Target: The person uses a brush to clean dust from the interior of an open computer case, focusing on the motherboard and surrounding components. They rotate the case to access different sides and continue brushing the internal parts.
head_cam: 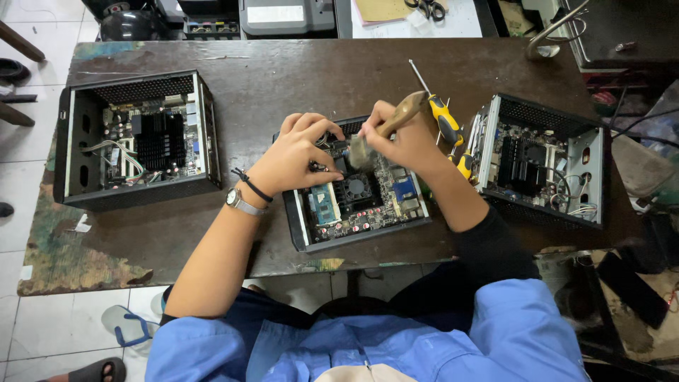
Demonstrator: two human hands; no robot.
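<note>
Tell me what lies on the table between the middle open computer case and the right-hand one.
In the head view, two yellow-handled screwdrivers lie between the middle case and the right case.

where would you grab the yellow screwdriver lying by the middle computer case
Grip the yellow screwdriver by its thick yellow-and-black handle, coming from above. The thin shaft points away toward the table's far edge, and the handle lies flat on the table beside the right hand, its top side uncovered.

Two further open computer cases are seen on the worn brown table (283,71) — one case at the left (134,141), one case at the right (541,159). A yellow-handled screwdriver (442,113) is laid right of centre. Scissors (426,8) are shown at the upper edge — a blue sandal (127,327) at the lower left.
</note>
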